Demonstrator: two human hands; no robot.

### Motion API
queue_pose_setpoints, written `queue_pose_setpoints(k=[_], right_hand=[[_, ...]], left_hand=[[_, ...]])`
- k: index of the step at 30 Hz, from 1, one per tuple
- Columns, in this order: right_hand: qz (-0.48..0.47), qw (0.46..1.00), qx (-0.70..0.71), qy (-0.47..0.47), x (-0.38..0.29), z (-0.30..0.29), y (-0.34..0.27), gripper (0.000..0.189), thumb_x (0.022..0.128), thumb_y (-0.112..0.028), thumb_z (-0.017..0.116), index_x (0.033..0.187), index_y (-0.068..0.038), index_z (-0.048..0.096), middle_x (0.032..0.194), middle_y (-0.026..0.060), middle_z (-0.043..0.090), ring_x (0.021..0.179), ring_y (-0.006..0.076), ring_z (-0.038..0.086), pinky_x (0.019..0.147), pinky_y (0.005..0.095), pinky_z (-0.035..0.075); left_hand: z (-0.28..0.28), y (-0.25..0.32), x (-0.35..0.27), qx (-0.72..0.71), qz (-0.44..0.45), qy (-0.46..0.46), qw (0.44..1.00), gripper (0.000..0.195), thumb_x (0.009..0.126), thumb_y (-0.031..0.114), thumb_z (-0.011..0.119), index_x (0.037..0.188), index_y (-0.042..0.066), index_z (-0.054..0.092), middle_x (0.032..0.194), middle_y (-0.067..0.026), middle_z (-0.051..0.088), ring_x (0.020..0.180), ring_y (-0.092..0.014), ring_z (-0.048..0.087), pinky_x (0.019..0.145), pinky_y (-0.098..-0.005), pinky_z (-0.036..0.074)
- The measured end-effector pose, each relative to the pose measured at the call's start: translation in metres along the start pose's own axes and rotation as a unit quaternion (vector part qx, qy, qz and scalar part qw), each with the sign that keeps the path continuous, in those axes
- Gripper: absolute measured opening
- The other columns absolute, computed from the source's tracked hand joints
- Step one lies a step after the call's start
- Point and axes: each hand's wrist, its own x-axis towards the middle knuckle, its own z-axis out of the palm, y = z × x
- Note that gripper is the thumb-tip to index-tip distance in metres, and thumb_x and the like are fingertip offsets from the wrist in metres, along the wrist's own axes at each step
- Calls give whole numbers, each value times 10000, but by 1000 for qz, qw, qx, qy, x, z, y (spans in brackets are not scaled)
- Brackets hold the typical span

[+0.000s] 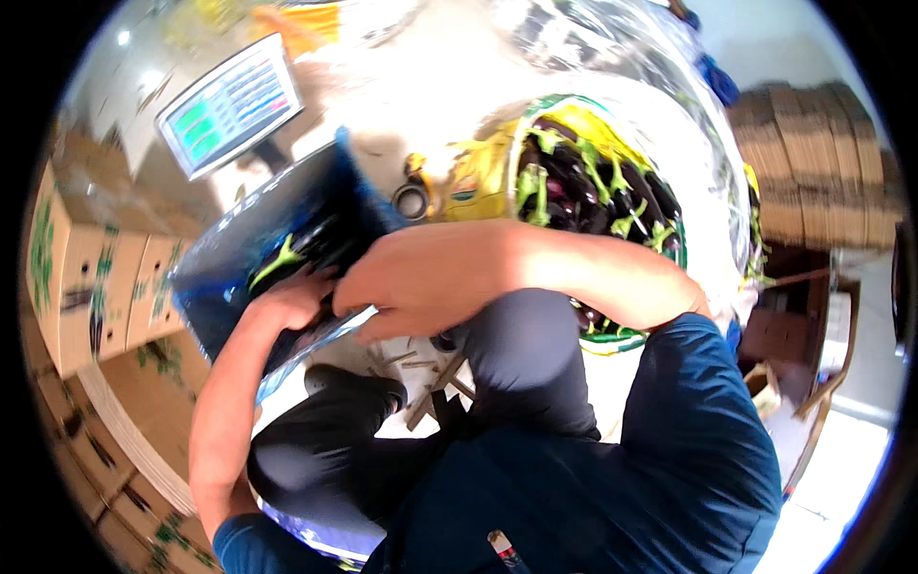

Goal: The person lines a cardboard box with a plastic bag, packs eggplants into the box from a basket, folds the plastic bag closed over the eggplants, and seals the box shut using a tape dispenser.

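A box lined with blue plastic film [237, 222] stands in front of me to the left, with dark eggplants inside. One eggplant's green stem end [283, 260] shows near its middle. My left hand [290, 298] reaches into the box, its fingers down among the eggplants. Over the box's near right side is my right hand [401, 287], its fingers bent toward the contents. My own hands and the shadow hide whether either one grips anything. To the right, a round container with a green rim [631, 343] is full of eggplants [574, 179], partly behind my right forearm.
Beyond the box rises a scale's display panel [229, 107]. A tape roll [411, 201] lies between the box and a yellow bag [477, 183]. Cardboard cartons [100, 287] line the left, flattened cardboard [810, 165] is stacked at right. Clear plastic film [609, 36] spreads at the back.
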Motion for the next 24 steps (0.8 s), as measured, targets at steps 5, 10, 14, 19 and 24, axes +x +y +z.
queue_pose_setpoints(k=[5,10,14,19,24], right_hand=[[193,911,169,323,-141,22,70,236,908,-223,629,1002,-12,677,919,184,685,919,383,657,781,409,522],[434,839,-92,316,-270,84,248,265,821,-174,631,1003,13,672,978,257,677,946,405,658,846,460,528],[498,754,-142,405,-292,51,303,646,795,-169,727,1355,7,458,1275,248,575,1151,412,571,973,453,478],[442,782,-224,378,-250,33,342,812,776,-228,771,1451,-33,365,1415,185,490,1337,348,438,1094,485,362],[455,746,-95,477,-250,38,339,665,752,-149,767,1350,-53,492,1341,166,559,1248,315,535,1025,439,435]], left_hand=[[-25,3,-29,-84,-16,40,996,525,947,178,595,1451,107,465,1532,-178,399,1360,-384,433,1127,-346,364],[-54,21,-71,-289,-70,162,941,464,972,133,606,1411,23,503,1399,-179,557,1266,-248,540,1068,-320,391],[-54,41,-98,-343,-121,289,885,493,983,192,625,1394,-46,493,1375,-177,573,1266,-256,545,1077,-348,389],[-65,109,-78,-357,-54,341,868,433,950,149,653,1331,-36,563,1273,-172,636,1160,-239,606,1004,-358,461],[-74,158,-59,-299,-18,373,878,372,942,136,660,1272,-27,606,1175,-155,683,1066,-224,649,953,-330,483]])
